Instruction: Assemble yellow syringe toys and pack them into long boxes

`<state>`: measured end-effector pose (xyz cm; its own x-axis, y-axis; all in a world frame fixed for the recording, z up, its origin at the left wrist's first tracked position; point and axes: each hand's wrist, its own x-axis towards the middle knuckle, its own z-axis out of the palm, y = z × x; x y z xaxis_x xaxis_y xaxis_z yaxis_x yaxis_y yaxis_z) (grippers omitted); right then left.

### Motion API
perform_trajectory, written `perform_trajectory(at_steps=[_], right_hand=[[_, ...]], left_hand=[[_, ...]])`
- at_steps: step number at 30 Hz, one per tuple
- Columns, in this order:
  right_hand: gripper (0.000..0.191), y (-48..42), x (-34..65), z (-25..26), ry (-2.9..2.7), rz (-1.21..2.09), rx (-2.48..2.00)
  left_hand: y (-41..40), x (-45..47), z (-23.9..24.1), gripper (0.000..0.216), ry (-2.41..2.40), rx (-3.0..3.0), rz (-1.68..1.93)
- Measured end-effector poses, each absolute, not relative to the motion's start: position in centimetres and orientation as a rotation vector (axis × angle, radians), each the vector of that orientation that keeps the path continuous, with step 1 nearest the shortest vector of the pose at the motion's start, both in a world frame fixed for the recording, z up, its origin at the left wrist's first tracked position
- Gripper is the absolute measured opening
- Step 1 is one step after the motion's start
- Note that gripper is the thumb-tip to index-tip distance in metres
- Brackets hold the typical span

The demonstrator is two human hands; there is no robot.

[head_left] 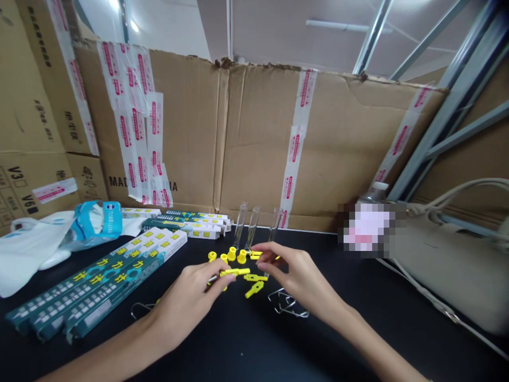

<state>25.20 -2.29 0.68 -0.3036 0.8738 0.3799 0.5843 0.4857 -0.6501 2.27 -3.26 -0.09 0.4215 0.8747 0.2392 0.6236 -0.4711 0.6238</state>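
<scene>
My left hand (199,286) pinches a slim yellow plastic piece (237,271) between thumb and fingers; a short greyish metal part (213,279) shows beside the fingertips. Curved over the small parts, my right hand (288,265) has its thumb and index fingertips a little apart, close to another yellow piece (256,254) partly hidden behind the fingers. Two slotted yellow pieces (254,289) lie between the hands. Just beyond are several yellow flanged caps (242,257). Three clear tubes (252,228) stand upright behind them. Bent metal wire clips (288,303) lie under my right wrist.
Long green-and-white boxes (115,281) lie at left, with more boxes (191,225) behind. A blue-and-white plastic packet (97,223) rests beside white bags. Tall cardboard (258,143) walls the back. A beige handbag (457,265) and a bottle (376,192) stand at right.
</scene>
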Motion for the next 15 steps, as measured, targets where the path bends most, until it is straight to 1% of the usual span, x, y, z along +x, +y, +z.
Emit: perform_trajectory(at_steps=[2,3,5,10,15], right_hand=[[0.023,-1.6,26.5,0.4,-2.125,0.324,-1.283],[0.026,-1.3,27.1,0.3,-2.183,0.26,-1.318],[0.028,-0.7,28.0,-0.1,-2.255,0.223,-1.35],[0.023,0.2,28.2,-0.5,-2.315,0.458,-1.315],[0.02,0.3,27.7,-0.7,-2.278,0.511,-1.299]], left_hand=[[-3.1,2.2,0.1,0.029,1.328,2.25,0.763],[-3.1,2.1,0.2,0.028,1.354,2.252,0.757],[-3.1,2.1,0.2,0.028,1.376,2.269,0.739],[-3.1,2.2,-0.3,0.027,1.361,2.284,0.732],[-3.2,2.2,-0.2,0.026,1.321,2.286,0.732]])
